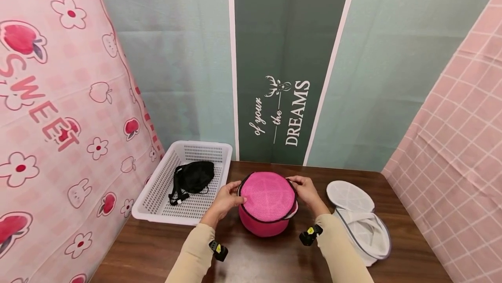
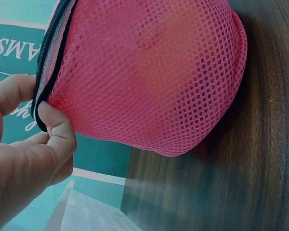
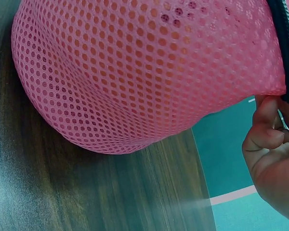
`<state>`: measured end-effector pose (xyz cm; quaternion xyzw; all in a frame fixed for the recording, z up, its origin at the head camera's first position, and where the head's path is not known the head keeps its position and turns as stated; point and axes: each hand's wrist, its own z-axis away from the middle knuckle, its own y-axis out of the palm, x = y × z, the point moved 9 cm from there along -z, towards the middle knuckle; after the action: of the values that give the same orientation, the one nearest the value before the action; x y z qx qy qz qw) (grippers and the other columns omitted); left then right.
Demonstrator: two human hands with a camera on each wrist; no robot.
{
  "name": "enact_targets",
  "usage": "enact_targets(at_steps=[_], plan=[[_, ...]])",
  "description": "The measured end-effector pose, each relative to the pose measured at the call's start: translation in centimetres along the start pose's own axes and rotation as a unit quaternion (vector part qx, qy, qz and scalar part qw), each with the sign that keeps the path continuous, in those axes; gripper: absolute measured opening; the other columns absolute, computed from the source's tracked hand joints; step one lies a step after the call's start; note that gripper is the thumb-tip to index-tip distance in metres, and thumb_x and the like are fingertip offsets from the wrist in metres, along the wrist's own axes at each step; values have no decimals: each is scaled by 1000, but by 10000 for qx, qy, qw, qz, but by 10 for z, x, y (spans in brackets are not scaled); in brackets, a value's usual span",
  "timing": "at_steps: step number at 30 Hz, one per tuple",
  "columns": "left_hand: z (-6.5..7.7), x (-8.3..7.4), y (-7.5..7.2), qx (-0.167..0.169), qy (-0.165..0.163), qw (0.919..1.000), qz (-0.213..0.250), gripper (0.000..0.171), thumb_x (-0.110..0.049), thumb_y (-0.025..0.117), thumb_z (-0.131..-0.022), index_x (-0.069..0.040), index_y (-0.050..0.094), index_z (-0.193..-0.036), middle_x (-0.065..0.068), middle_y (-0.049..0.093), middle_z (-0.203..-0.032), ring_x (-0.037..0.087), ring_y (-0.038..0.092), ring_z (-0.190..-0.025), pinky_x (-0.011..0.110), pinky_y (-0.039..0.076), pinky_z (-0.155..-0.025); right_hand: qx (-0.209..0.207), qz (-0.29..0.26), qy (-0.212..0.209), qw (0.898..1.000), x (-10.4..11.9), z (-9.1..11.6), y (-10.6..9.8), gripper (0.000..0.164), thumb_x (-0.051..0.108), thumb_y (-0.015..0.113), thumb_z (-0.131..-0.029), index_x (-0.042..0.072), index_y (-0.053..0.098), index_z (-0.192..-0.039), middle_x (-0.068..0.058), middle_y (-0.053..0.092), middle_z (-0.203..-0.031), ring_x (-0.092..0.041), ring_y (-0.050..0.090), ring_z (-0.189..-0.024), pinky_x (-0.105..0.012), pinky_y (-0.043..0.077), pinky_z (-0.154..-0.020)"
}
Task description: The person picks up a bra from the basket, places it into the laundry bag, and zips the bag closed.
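Note:
A round pink mesh laundry bag [image 1: 268,198] with black edging stands on the table, its lid lying over the top. Along the lid's right front edge a whitish strip shows under the black trim. My left hand [image 1: 227,200] pinches the black-trimmed rim [image 2: 44,72] between thumb and finger on the left side. On the opposite side my right hand [image 1: 307,193] holds the rim with curled fingers, partly hidden behind the bag in the right wrist view. Something orange-yellow shows dimly through the mesh wall [image 2: 168,57].
To the left, a white plastic basket [image 1: 157,217] holds a black strapped item [image 1: 195,177]. A white mesh bag [image 1: 370,233] with grey edging lies at the right, its round lid [image 1: 350,196] flipped back. Curtains rise behind the brown table [image 1: 259,261] and on both sides.

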<state>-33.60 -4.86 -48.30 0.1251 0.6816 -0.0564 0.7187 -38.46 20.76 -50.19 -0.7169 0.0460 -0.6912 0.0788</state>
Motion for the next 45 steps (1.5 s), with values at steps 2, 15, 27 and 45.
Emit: enact_targets(at_steps=[2, 15, 27, 45], plan=[[-5, 8, -3, -53, -4, 9999, -127, 67, 13, 63, -73, 18, 32, -133, 25, 48, -112, 24, 51, -92, 28, 50, -67, 4, 73, -76, 9999, 1, 1, 0, 23, -5, 47, -92, -13, 61, -108, -17, 64, -100, -11, 58, -72, -26, 49, -59], [-20, -29, 0, -579, 1003, 9469, -3001, 48, -4, 65, -77, 10, 52, -121, 24, 55, -118, 36, 48, -111, 46, 39, -92, -180, 1038, -918, 9902, 20, 4, 2, 17, -7, 55, -88, -9, 67, -101, -18, 66, -96, -17, 58, -88, -21, 45, -69], [-49, -53, 27, 141, 1089, 8784, -4650, 32, -11, 68, -80, 2, 64, -109, 15, 62, -103, 30, 55, -100, 39, 42, -86, -251, 562, -1864, 9806, 31, 14, 1, 11, 0, 61, -85, -1, 71, -91, -6, 66, -78, -9, 53, -66, -22, 43, -55], [-98, -41, 57, 669, 1085, 8532, -5058, 25, -17, 63, -84, -7, 68, -106, 5, 65, -104, 23, 55, -104, 33, 43, -86, -148, 1173, -1405, 9830, 63, 26, 12, 13, -12, 57, -84, -13, 66, -92, -20, 66, -83, -11, 51, -61, -21, 40, -52]])
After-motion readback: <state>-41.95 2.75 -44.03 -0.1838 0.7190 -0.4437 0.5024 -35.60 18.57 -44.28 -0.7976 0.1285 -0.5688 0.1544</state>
